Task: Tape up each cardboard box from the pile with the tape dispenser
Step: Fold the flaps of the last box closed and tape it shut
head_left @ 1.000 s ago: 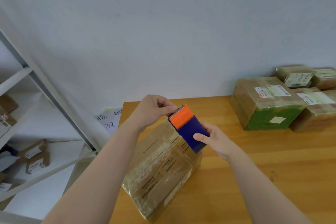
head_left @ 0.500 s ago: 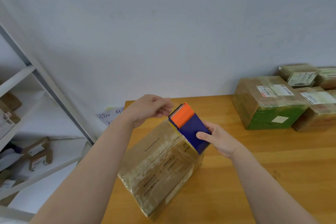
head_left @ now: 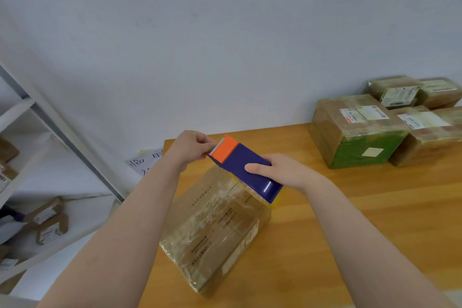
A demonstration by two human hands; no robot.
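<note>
A cardboard box point(head_left: 215, 227) wrapped in clear tape lies on the wooden table point(head_left: 350, 220) near its left edge. Just above the box's far end, my right hand point(head_left: 282, 171) grips the blue body of the tape dispenser point(head_left: 247, 170), whose orange cutter end points up and to the left. My left hand point(head_left: 192, 147) pinches at that orange cutter end, fingers curled at the toothed blade. The tape itself is too clear to make out.
A pile of taped cardboard boxes point(head_left: 355, 130) with white labels stands at the table's back right, one with a green side. A white metal shelf point(head_left: 30, 182) holding small parcels stands to the left. A handwritten paper point(head_left: 145, 161) lies beside the table's far left corner.
The dispenser has lifted slightly off the box's far end and tilted flatter. My left hand stays at its orange cutter end, and the box has not moved.
</note>
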